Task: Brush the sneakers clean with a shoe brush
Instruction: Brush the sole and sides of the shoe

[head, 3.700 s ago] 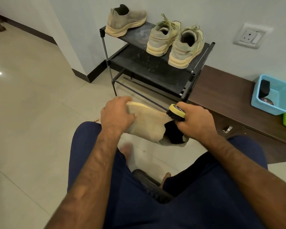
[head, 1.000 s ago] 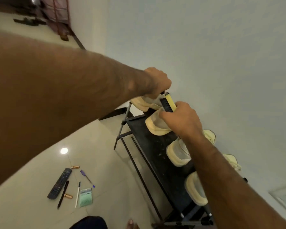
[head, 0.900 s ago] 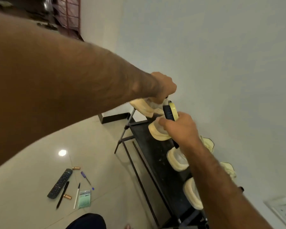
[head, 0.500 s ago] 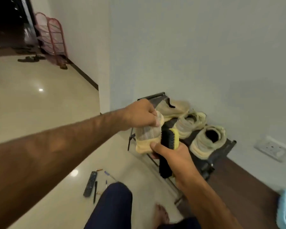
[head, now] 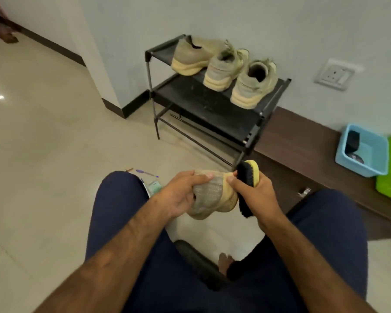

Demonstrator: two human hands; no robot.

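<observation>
Seated over the tile floor; left hand [head: 181, 195] has its fingers curled round the beige knit sneaker [head: 212, 195], held above the knees; right hand [head: 255, 195] grips the yellow-backed shoe brush [head: 247, 177], black bristles touching the sneaker's pale sole side. Far side by the wall, the black shoe rack [head: 212, 105] carries three more sneakers [head: 226, 66] on its top shelf; a blue basket [head: 363, 152] sits on the dark wooden bench [head: 298, 141] to the right; pens [head: 147, 173] lie on the floor near the left knee.

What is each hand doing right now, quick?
Left hand: closed, gripping the beige sneaker.
Right hand: closed, holding the shoe brush, with its bristles at the sneaker's sole.
</observation>
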